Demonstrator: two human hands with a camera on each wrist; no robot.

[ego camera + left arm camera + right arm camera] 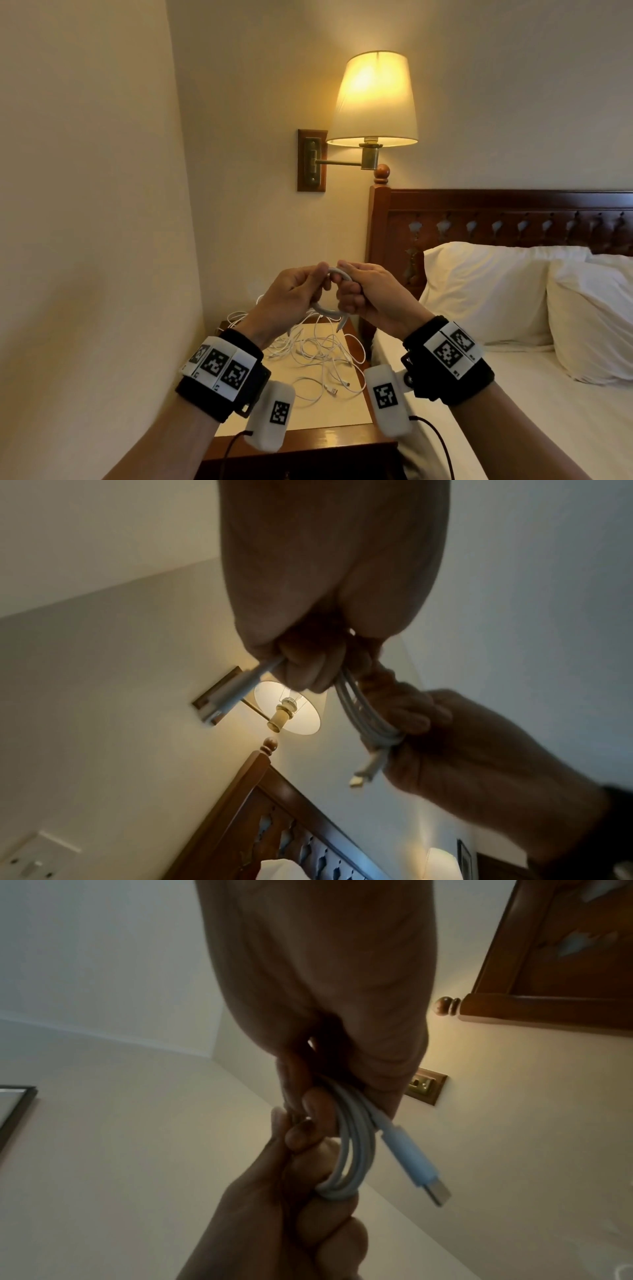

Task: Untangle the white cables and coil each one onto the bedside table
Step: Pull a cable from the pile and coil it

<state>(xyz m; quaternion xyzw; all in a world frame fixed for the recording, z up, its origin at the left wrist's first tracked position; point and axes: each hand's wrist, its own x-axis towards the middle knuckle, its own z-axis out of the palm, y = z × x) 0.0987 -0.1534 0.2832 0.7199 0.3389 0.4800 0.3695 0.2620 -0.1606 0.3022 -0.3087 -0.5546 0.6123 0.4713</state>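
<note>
Both my hands hold one coiled white cable (329,310) up in the air above the bedside table (346,437). My left hand (297,294) grips the coil's left side, and my right hand (363,294) grips its right side. The wrist views show several loops bunched between the fingers: the coiled cable (366,718) in the left wrist view, the coiled cable (352,1153) in the right. A USB plug (416,1167) sticks out free beside the loops. A tangle of loose white cables (315,353) lies on the table below.
A lit wall lamp (373,99) hangs on a swing arm above the table. The wooden headboard (496,219) and a bed with white pillows (496,291) are to the right. A wall (96,205) runs close along the left of the table.
</note>
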